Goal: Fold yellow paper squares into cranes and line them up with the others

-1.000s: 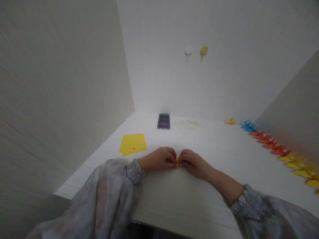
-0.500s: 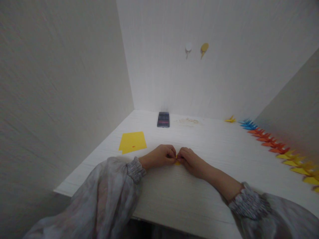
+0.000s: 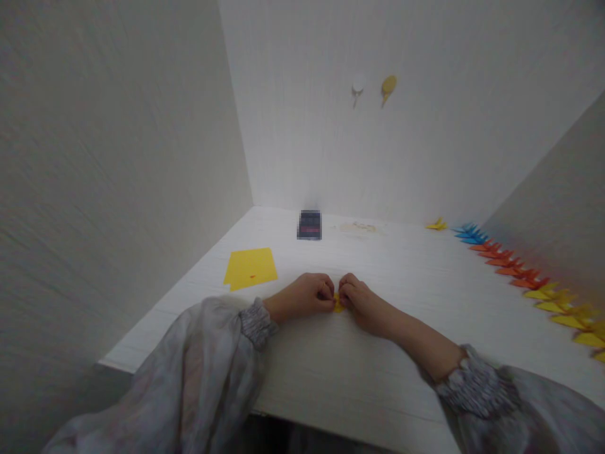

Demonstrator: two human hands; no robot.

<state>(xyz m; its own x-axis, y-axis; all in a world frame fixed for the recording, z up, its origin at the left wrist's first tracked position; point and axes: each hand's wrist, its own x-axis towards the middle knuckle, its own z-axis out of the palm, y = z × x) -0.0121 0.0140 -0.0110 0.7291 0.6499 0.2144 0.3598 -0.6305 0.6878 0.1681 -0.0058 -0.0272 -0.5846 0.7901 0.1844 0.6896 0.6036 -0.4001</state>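
Observation:
Between my two hands, close above the white table, is a small piece of yellow paper (image 3: 338,304), mostly covered by my fingers. My left hand (image 3: 314,294) pinches its left side, with a ring on one finger. On its right side my right hand (image 3: 358,299) grips it with curled fingers. How the paper is folded cannot be made out. Flat on the table to the left of my left hand lie yellow paper sheets (image 3: 250,268), with a tiny orange scrap (image 3: 253,276) on top.
Along the right side runs a row of folded paper cranes: blue (image 3: 470,233), orange-red (image 3: 505,263) and yellow (image 3: 562,309). One yellow crane (image 3: 437,224) sits apart near the back wall. A blurred dark device (image 3: 309,225) stands at the back. Two hooks (image 3: 388,85) hang on the wall.
My right hand has shifted very slightly away from my left, so a little more of the yellow paper shows between them. The view has tilted a touch.

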